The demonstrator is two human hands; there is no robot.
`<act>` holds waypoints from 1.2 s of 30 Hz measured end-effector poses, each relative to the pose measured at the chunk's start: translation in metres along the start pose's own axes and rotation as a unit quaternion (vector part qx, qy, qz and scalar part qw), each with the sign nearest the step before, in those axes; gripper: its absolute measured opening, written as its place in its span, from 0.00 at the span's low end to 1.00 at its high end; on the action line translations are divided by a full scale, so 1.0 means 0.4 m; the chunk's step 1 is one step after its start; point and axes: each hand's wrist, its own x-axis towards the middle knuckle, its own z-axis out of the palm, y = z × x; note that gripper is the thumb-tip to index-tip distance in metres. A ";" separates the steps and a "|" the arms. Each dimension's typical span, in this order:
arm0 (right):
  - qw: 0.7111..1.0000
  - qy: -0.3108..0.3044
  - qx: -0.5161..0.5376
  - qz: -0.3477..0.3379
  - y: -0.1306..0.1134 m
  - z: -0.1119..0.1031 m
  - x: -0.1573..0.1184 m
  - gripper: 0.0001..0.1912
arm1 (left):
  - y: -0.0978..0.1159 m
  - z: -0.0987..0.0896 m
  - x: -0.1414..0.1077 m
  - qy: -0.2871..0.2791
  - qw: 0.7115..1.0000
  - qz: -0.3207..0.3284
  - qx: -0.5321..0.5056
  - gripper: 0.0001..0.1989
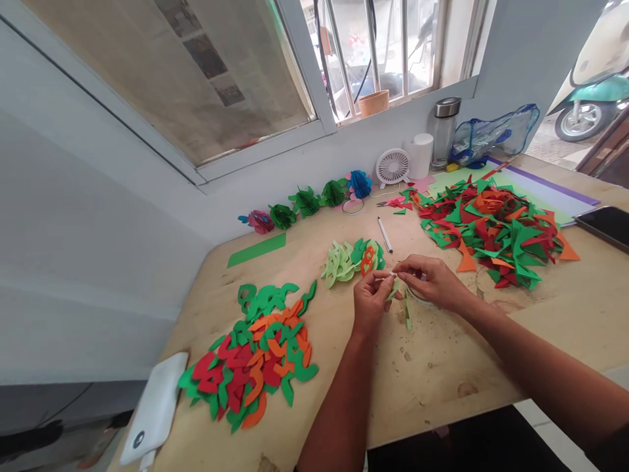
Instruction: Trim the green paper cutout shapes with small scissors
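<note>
My left hand [372, 303] is closed in a pinch on a light green paper cutout [394, 290] above the table. The fingers of my right hand [428, 280] are pinched together close to the left fingertips. A tiny whitish bit [392, 274] shows between the two hands, too small to name. Below them is a narrow light green paper strip [407, 313]. The edge of a pale ring [417, 299] lies under my right hand, mostly hidden. Just beyond the left hand sits a small pile of light green cutouts [339, 262] with an orange cutout [367, 261] and darker green ones.
Green, red and orange cut shapes [255, 357] are heaped at left, paper scraps [496, 229] at right. A pen [385, 235], paper flowers [307, 202], a small fan [392, 166] and a glass bottle [444, 134] stand or lie farther back. A phone [607, 226] rests far right, a white device [154, 406] near left.
</note>
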 end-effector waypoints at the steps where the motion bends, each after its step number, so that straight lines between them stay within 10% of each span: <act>1: 1.000 0.000 0.006 0.001 -0.001 0.003 -0.001 0.09 | -0.001 0.001 0.000 -0.004 1.000 0.003 0.003 0.17; 36: 0.991 0.087 -0.082 -0.064 -0.001 0.032 -0.008 0.05 | -0.019 -0.004 0.008 0.005 0.992 0.105 0.062 0.09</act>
